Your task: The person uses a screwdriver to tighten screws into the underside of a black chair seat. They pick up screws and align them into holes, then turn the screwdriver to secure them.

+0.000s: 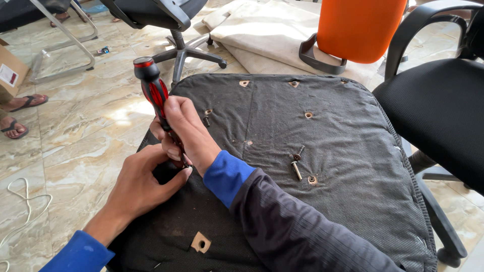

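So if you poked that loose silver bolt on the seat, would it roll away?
The bolt is round and smooth, so it could roll sideways. The seat bottom is fuzzy cloth, which probably slows it. It looks like metal, so likely stiff and heavy for its size.

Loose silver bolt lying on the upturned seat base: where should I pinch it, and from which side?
Pinch the silver bolt across its shank, near the middle, coming straight down from above. It lies flat on the grey fabric of the seat base, so its ends give little purchase; a dark screw sits just beyond its far end.

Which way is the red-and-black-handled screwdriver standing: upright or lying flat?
Nearly upright, tilted slightly: the red-and-black-handled screwdriver rises above the right hand, tip down at the dark fabric seat underside.
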